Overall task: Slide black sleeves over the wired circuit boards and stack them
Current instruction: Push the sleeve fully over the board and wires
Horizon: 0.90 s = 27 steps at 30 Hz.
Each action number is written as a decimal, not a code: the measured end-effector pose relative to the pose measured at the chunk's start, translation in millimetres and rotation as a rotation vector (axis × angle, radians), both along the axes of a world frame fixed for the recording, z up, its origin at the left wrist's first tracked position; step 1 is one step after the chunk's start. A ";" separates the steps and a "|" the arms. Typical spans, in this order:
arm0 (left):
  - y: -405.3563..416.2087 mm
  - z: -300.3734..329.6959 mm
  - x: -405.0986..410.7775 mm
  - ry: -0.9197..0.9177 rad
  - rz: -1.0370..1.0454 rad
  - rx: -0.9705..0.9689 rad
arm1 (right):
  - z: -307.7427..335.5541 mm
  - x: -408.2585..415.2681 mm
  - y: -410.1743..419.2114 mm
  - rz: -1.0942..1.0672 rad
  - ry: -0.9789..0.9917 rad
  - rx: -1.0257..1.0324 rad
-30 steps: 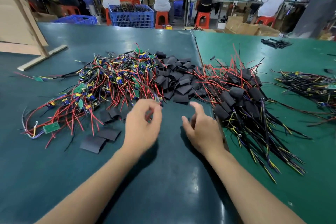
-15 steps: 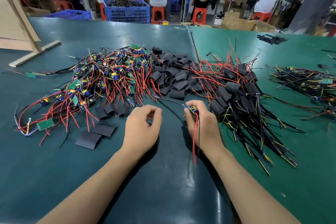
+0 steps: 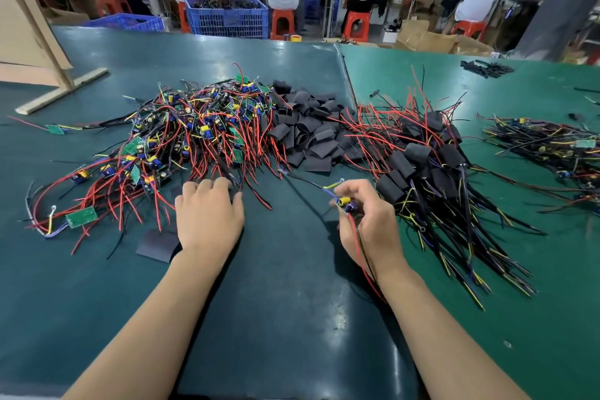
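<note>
right hand (image 3: 370, 221) had its grip pinched on a small circuit board (image 3: 344, 204), red and black wires trailing down past the wrist, near centre of the green worktop (image 3: 259, 318). left hand (image 3: 207, 214) lay knuckles up at the near edge of the bare board pile (image 3: 194, 140), fingers curled down among red wires; whether its grip held anything could not be told. loose black sleeves (image 3: 308, 136) heaped far centre, one flat sleeve (image 3: 157, 245) just left of the left wrist. sleeved boards (image 3: 428, 166) stacked to the right.
</note>
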<state>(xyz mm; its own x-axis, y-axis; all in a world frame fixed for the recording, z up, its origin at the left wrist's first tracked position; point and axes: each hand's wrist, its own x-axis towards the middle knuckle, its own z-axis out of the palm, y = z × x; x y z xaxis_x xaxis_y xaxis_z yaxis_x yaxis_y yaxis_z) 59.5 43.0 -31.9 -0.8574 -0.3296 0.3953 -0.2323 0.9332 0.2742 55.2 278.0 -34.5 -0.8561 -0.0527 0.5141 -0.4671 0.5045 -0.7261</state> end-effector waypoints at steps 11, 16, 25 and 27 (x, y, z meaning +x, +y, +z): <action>2.0 -2.7 4.7 0.122 -0.140 0.280 | 16.2 -3.2 6.5 0.205 -0.522 -0.488; 1.5 -4.9 5.2 0.118 -0.116 0.221 | 25.5 -10.6 22.1 0.305 -0.667 -0.426; 3.1 0.7 5.3 0.166 -0.105 0.292 | 18.6 -12.2 32.3 0.417 -0.660 -0.698; 2.3 -0.5 6.2 0.126 -0.040 0.226 | 19.0 -10.4 36.3 0.458 -0.666 -0.713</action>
